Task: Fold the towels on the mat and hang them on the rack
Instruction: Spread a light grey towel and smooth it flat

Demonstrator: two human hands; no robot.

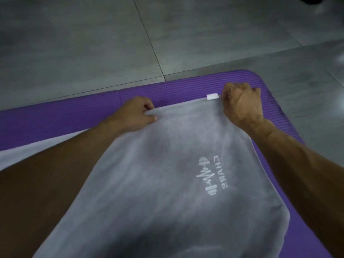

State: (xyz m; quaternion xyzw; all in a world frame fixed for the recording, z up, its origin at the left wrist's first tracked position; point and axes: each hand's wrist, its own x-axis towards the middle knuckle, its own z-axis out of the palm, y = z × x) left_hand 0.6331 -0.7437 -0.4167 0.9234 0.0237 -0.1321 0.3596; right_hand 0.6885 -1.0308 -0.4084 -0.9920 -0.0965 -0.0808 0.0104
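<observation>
A grey towel (167,164) with a white logo lies spread over the purple ribbed mat (176,86). My left hand (135,114) pinches the towel's far edge at its left corner. At the far right corner my right hand (242,103) grips the same edge, just right of a small white tag (212,96). Another pale grey piece of towel (28,153) shows at the left under my left forearm. No rack is in view.
Grey floor tiles (93,43) lie beyond the mat's far edge and to its right. The mat's rounded far right corner (260,79) sits close to my right hand. A dark object (312,0) shows at the top right corner.
</observation>
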